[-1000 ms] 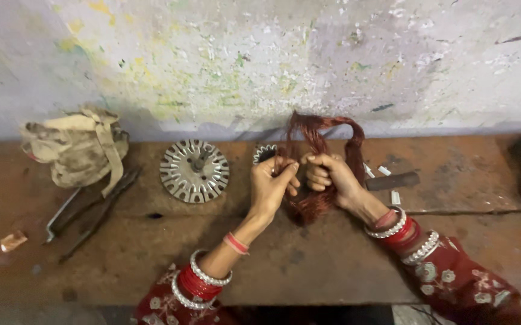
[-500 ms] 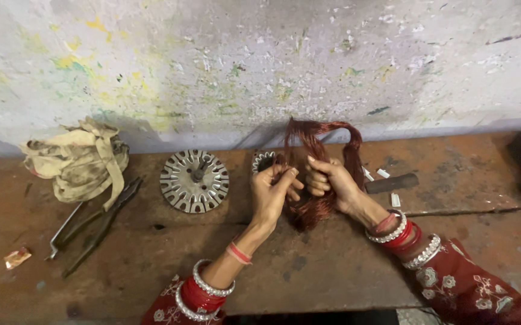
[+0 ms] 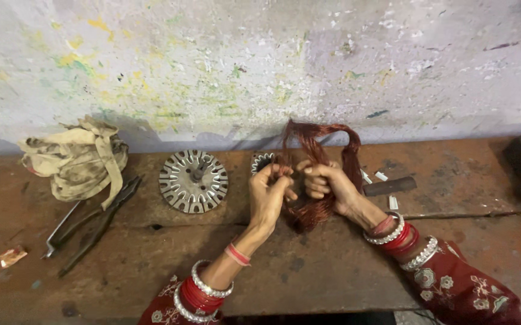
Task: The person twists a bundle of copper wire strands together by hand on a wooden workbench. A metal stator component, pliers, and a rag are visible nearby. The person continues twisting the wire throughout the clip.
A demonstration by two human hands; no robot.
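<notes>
Reddish-brown copper wire coil, many thin glossy strands bundled in a loose loop. Held upright above the desk, just in front of the wall. Top arched into a twisted bow, right leg hanging straight, lower end bunched into a tangled knot near the desk surface. Gripped at mid-height by both hands, strands pinched between the fingers.

Both hands grip a looped bundle of copper wire above the bench: left hand pinching strands, right hand clasping it. Left of the bundle lies a round slotted metal disc; farther left, pliers and a rag.
</notes>
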